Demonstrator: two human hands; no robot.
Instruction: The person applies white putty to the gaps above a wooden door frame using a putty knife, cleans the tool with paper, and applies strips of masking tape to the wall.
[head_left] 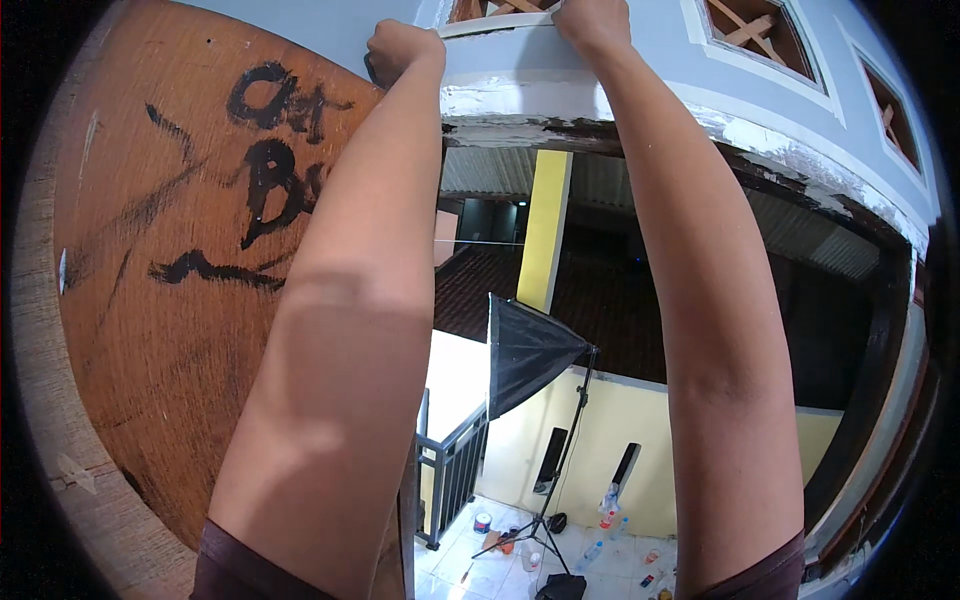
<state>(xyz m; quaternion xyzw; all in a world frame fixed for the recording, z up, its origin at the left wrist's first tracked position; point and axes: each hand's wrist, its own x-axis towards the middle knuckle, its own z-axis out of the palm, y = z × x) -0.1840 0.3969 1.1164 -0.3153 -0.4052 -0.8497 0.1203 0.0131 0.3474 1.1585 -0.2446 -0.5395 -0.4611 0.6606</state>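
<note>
Hands: your left hand (400, 50) fists a dark tool, right hand (592, 22) presses flat on the stiff, flaking white ledge (520, 95); grip gently.

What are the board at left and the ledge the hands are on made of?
Board: looks like plywood, brown veneer with visible grain, unfinished or thinly stained, black paint marks on it. Ledge: likely plastered masonry or concrete, painted pale blue-grey and white; the paint flakes along its lower edge, showing dark patches. Left hand and right hand both rest at its top.
</note>
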